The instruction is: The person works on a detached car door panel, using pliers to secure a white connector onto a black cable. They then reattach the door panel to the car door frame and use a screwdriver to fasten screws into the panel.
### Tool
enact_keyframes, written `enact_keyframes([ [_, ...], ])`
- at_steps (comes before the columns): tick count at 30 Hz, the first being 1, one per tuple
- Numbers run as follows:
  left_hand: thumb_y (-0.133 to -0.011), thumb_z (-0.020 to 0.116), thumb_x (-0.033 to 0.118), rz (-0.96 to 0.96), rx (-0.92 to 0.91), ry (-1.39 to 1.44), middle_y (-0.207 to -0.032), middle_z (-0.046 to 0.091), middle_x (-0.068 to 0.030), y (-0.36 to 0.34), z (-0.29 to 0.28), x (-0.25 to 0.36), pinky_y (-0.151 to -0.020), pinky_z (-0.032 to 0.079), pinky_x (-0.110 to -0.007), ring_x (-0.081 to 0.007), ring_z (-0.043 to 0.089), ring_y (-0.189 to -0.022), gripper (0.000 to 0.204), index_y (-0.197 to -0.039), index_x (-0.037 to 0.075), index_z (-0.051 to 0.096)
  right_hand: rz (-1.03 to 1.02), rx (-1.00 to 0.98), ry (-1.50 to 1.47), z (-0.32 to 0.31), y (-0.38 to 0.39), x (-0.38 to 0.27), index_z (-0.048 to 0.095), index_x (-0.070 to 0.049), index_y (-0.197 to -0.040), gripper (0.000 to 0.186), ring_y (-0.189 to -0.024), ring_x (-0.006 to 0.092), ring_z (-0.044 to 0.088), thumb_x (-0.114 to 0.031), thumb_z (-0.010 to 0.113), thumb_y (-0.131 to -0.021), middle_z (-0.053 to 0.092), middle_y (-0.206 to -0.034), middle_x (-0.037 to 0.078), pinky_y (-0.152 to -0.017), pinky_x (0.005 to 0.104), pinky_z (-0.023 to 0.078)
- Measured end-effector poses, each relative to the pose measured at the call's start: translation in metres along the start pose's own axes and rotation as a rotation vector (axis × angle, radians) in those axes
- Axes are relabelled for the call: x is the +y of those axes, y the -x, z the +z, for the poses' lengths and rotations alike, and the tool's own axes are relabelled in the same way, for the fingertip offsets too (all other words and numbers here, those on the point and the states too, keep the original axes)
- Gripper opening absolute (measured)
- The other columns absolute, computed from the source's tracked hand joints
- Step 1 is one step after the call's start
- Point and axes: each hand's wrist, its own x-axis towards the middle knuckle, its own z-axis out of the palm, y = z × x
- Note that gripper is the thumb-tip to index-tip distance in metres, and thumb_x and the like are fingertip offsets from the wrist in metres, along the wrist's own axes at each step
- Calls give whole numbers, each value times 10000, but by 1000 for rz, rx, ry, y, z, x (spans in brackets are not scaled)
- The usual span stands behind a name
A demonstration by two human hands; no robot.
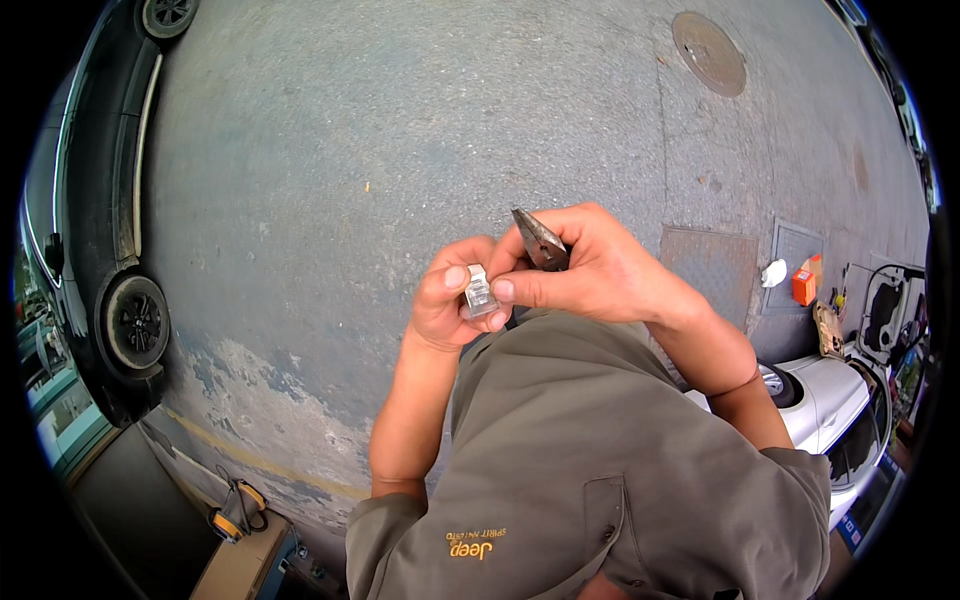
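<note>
In front of my body, my left hand (441, 305) pinches a small clear plastic box (481, 293) with a pale printed label, thumb on its face. My right hand (600, 265) holds a pair of dark metal pliers (541, 243), jaws pointing up and away from me and together. The plier handles are hidden in the palm. The thumb and forefinger of that same hand meet at the right edge of the little box. What lies inside the box is too small to make out.
A dark car (105, 230) stands along the left. To the right are a silver car (825, 400) with an opened part, an orange carton (804, 284) and a white crumpled item (773, 273) on the ground. A yellow-and-black tool (238, 510) sits at lower left. A manhole cover (709, 53) lies far right.
</note>
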Motion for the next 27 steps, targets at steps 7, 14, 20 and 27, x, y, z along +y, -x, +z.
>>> enact_keyframes([
  [7, -874, 662, 453, -78, -58, -91, -691, 627, -93, 11, -12, 5, -391, 423, -222, -127, 592, -510, 454, -908, 5, 596, -23, 131, -2, 25, 15, 3, 707, -9, -945, 121, -717, 45, 554, -107, 757, -896, 667, -769, 1, -628, 237, 444],
  [14, -949, 678, 339, -230, 10, -601, -822, 621, -48, 5, 9, 16, -554, 404, -216, -81, 536, -668, 328, -1006, 24, 608, -177, 553, 58, 45, 60, 55, 715, -23, -1029, 227, -783, 93, 582, -119, 801, -843, 683, -921, 55, -634, 269, 449],
  [20, -950, 701, 353, -160, -260, -1161, -978, 646, -49, -23, 66, -33, -712, 480, -274, -109, 572, -844, 421, -1156, 11, 567, -418, 796, 137, 26, 128, 88, 719, -35, -1054, 246, -808, 113, 587, -69, 796, -822, 663, -1010, 69, -633, 255, 449],
  [27, -937, 727, 325, -184, -230, -1329, -907, 610, -14, -51, 75, -137, -614, 440, -222, -79, 556, -735, 409, -1146, 21, 550, -466, 893, 64, -25, 224, 130, 708, -16, -1144, 230, -823, 140, 607, -89, 695, -927, 659, -1062, 77, -656, 282, 487],
])
